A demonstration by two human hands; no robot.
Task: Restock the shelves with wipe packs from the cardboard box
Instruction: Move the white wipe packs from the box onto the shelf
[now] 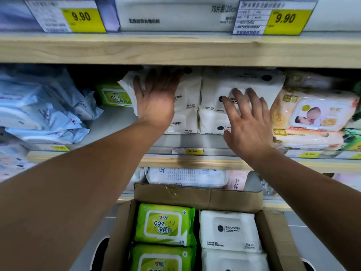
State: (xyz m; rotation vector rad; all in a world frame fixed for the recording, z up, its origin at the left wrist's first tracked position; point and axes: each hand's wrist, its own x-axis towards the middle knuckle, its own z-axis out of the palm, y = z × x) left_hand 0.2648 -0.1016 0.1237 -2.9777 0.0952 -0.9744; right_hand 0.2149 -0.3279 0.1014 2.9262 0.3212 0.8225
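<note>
A cardboard box (195, 194) sits open below me, holding green wipe packs (164, 224) on its left side and white wipe packs (228, 229) on its right. On the middle shelf (121, 122) stand two stacks of white wipe packs. My left hand (156, 98) grips the top white pack of the left stack (188, 94), thumb round its left edge and fingers over its top. My right hand (248, 122) lies flat with fingers spread against the right stack (244, 81), holding nothing.
A green pack (114, 95) sits just left of the white stacks, with blue packs (39, 106) piled further left. Peach baby-wipe packs (316, 110) crowd the right. The wooden shelf board above (175, 49) hangs low over the stacks. More packs (185, 177) lie on the shelf below.
</note>
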